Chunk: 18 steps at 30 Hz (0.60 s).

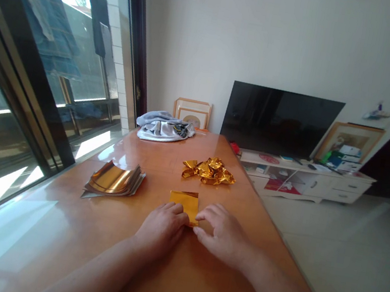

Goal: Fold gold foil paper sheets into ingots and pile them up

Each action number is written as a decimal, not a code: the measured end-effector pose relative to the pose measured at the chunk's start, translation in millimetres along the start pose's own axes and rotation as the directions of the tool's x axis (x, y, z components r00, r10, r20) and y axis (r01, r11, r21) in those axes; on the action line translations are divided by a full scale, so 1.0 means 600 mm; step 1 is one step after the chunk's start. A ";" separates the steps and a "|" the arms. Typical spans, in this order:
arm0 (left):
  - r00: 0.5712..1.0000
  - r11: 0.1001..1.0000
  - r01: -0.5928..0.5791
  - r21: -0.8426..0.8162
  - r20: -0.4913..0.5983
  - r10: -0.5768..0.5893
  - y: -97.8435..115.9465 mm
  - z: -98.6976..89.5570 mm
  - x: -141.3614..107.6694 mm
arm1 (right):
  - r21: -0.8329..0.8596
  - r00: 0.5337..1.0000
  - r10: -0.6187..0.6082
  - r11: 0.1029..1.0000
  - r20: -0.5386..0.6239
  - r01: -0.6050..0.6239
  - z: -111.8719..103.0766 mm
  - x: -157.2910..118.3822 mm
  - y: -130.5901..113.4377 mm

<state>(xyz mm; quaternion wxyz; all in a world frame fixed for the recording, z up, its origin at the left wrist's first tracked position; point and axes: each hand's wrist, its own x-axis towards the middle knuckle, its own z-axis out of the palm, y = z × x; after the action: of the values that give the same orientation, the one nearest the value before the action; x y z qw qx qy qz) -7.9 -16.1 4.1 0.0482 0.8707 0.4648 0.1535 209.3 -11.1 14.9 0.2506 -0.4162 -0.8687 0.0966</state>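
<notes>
Gold foil sheet (pixel 185 203) judged light, flimsy, best taken by edges | left hand (pixel 161 228), right hand (pixel 222 234): fingers (pixel 205 214) were curled against it, grip could not be told

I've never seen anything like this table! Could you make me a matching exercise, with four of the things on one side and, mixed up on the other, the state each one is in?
Things:
1. Small gold foil sheet
2. Crumpled gold foil
3. Stack of foil sheets
4. Grey cloth

States:
A. Top sheet curling upward
B. Bunched into a loose heap
C. Rumpled, lying farthest from the hands
D. Touched by the left hand and the right hand

Right pairs: 1-D, 2-B, 3-A, 4-C
</notes>
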 end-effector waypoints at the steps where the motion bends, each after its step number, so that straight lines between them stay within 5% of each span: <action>1: 1.000 1.000 -0.003 -0.017 0.008 0.003 0.001 0.003 0.000 | -0.012 0.999 -0.011 1.000 0.040 0.011 0.002 -0.001 0.000; 9: 1.000 0.985 0.004 -0.171 0.022 0.000 -0.001 0.017 -0.003 | -0.022 0.981 -0.015 1.000 0.195 0.020 0.017 0.001 0.016; 18: 0.999 0.969 0.042 -0.244 0.033 -0.035 -0.003 0.015 -0.005 | -0.030 0.975 -0.044 0.998 0.218 0.051 0.022 0.003 0.021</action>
<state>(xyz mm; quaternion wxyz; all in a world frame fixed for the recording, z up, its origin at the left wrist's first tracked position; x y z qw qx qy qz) -8.2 -17.1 -5.6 0.1647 0.8511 0.4583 0.1962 210.0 -1.0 -0.1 0.1491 -0.3866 -0.9021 0.1201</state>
